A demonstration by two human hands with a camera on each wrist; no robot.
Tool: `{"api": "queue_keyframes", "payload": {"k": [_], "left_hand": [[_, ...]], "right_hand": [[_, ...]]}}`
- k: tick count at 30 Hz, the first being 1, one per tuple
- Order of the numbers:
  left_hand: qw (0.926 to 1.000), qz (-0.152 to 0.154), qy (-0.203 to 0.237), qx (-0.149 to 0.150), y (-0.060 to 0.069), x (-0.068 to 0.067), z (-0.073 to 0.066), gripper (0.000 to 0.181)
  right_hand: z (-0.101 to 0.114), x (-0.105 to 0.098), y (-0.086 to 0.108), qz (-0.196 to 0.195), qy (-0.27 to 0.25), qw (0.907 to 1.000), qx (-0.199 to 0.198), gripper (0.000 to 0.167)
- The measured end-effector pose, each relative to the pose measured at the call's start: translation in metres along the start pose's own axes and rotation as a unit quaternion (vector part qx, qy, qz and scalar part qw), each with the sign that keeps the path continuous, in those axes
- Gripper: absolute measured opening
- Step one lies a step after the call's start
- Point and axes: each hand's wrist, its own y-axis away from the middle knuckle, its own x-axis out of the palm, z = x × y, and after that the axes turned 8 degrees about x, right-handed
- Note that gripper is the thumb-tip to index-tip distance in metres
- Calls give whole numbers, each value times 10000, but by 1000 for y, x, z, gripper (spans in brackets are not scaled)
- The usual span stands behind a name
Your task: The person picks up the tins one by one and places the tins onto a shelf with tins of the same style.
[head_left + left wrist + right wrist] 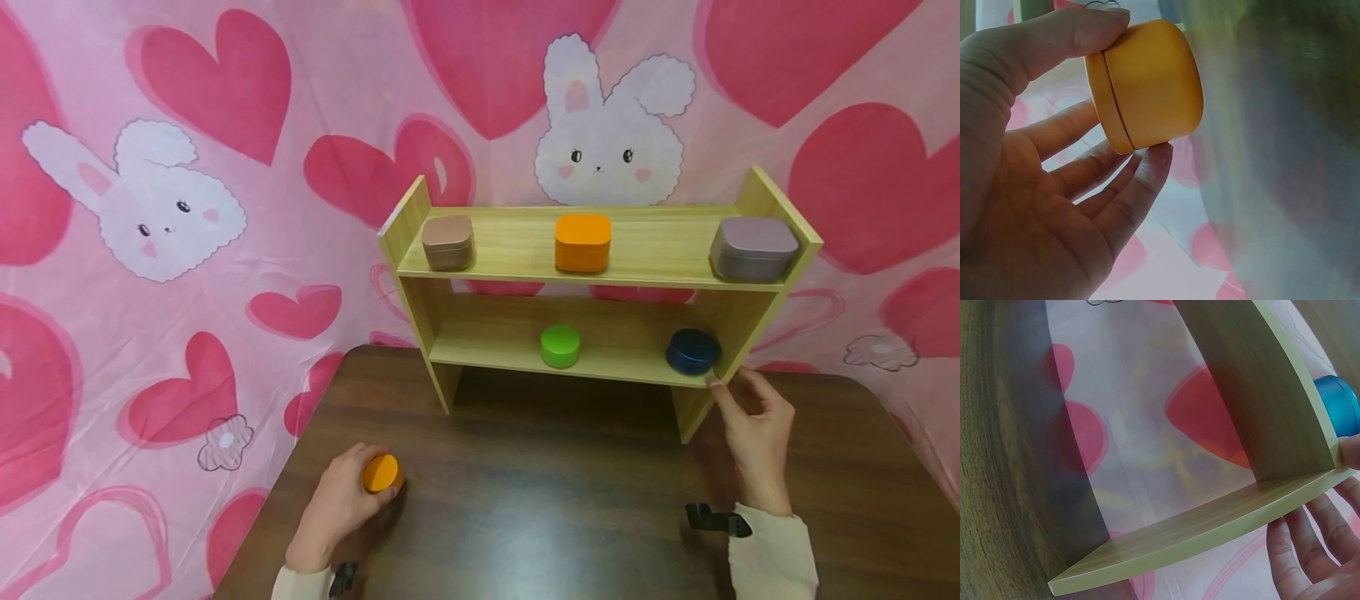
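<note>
My left hand (pixel 341 496) holds a round yellow-orange lidded tin (pixel 383 473) at the left of the table. In the left wrist view the thumb lies on one side of the tin (pixel 1150 84) and fingertips on the other. My right hand (pixel 757 433) grips the right side panel of a small wooden shelf (pixel 510 242), thumb at the front edge near the lower board. The right wrist view has the fingers (pixel 1282 550) against the panel's outer face. Just by that thumb, a dark blue round tin (pixel 693 352) sits on the lower board.
On the lower board stands a green round tin (pixel 560 346). The upper board bears a rose-brown tin (pixel 448 243), an orange squarish tin (pixel 582 243) and a grey-purple tin (pixel 753 248). Behind the brown table (pixel 525 500) hangs a pink cloth (pixel 337 67) with hearts and rabbits.
</note>
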Motion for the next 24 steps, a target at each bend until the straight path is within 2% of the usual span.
{"api": "queue_keyframes", "payload": {"k": [6, 11, 16, 24], "left_hand": [[9998, -70, -17, 161, -3, -7, -6, 54], [9993, -119, 24, 357, -11, -14, -15, 54], [9978, -164, 22, 644, -19, -23, -26, 54], [9924, -316, -52, 1188, -27, -44, -42, 55]], "right_hand": [[0, 0, 1, 22, -150, 9999, 44, 28], [2, -1, 0, 42, -131, 9999, -2, 27], [2, -2, 0, -45, -86, 10000, 4, 25], [1, 0, 1, -5, -77, 9999, -65, 25]]}}
